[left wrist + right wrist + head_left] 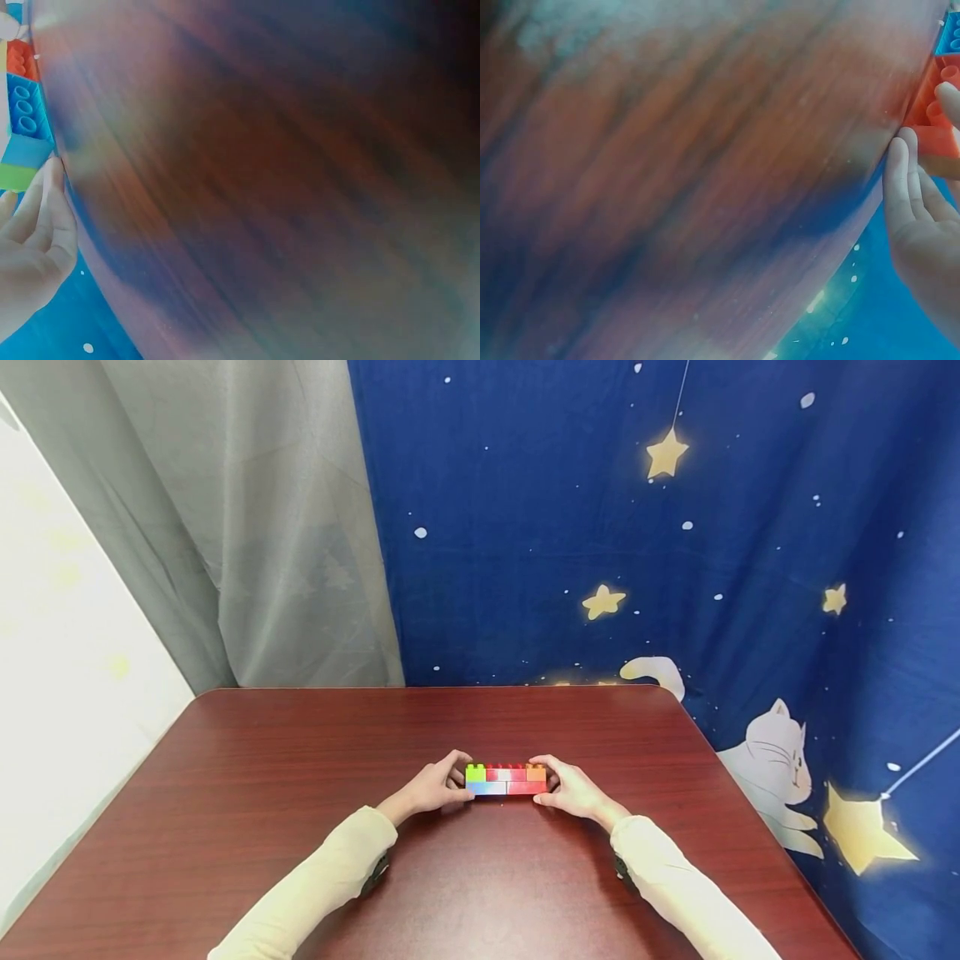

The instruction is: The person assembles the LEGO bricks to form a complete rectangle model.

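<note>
Toy building bricks stand joined in two layers near the middle of the table. On top are a green brick (476, 772), a red brick (504, 774) and an orange brick (536, 774), studs up. Below them lie a blue brick (487, 788) and another red brick (526, 787). My left hand (433, 786) grips the green and blue end, its thumb at the blue brick's lower corner. The opposite end, orange over red, is held between the thumb and fingers of my right hand (572, 789). In the left wrist view, round rings show on the blue brick (26, 152).
The dark reddish wooden table (300, 735) spreads around the bricks. Behind it hang a grey curtain (292, 527) and a blue curtain (510, 568) printed with stars and a cat. A bright white surface (67, 652) lies along the left side.
</note>
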